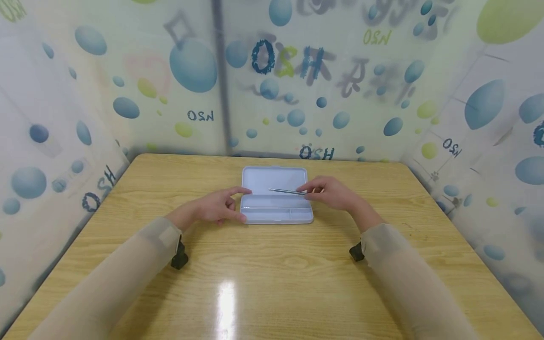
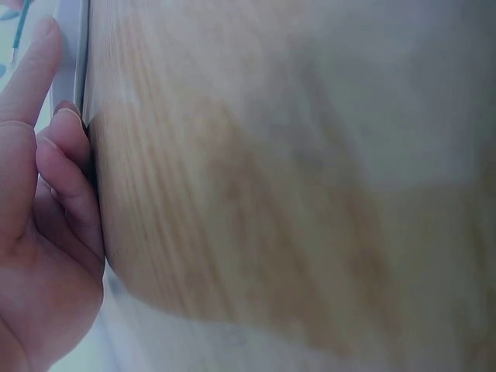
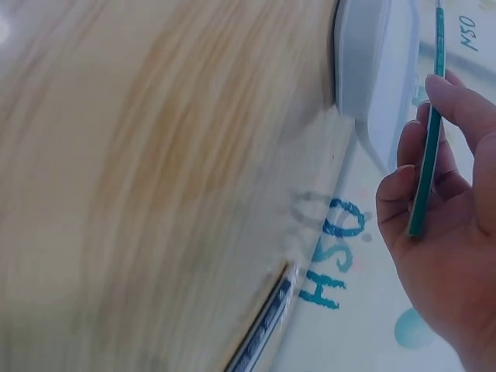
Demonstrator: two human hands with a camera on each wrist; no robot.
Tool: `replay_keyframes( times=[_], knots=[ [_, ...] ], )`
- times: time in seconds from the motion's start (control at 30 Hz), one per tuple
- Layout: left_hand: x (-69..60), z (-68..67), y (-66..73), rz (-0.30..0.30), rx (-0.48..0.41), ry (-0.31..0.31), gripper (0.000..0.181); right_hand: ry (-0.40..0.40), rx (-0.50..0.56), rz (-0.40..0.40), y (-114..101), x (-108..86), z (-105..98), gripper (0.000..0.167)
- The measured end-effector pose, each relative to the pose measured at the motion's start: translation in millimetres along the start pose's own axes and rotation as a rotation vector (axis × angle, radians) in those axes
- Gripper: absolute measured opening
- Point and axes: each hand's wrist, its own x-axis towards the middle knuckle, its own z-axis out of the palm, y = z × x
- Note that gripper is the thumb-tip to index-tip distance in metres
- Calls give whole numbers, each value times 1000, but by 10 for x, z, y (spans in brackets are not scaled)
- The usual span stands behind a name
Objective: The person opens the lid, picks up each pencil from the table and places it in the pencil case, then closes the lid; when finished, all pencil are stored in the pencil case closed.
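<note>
A pale pencil case (image 1: 276,219) lies unfolded on the table, its lid raised at the back and its tray divided into compartments. My left hand (image 1: 216,206) grips the left end, thumb at the front corner and forefinger towards the hinge. In the left wrist view the other fingers (image 2: 70,170) curl beside the case's wall (image 2: 71,54). Above the case's right part, my right hand (image 1: 329,192) pinches a slim green pencil (image 3: 426,170) between thumb and fingers. Its light tip points left over the case. A thin line, perhaps a rod or divider edge, runs along the tray.
Under the case is a wood-grain table (image 1: 272,264). Printed curtains (image 1: 276,118) with droplets and mirrored letters stand around its back and sides. In the right wrist view, a dark strip with light edges (image 3: 263,322) shows near the table edge; its kind is unclear.
</note>
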Motion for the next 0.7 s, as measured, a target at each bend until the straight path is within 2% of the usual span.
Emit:
replay_keyframes(
  times=[0.2, 0.43, 0.7],
  knots=[
    [6, -10, -7, -11, 5, 0, 89, -32, -23, 6, -80, 116, 114, 23],
    [11, -14, -14, -34, 10, 6, 91, -65, -48, -35, -181, 246, 223, 21],
    [16, -26, -7, -33, 7, -3, 90, -114, -59, -21, -228, 346, 349, 20]
  ],
)
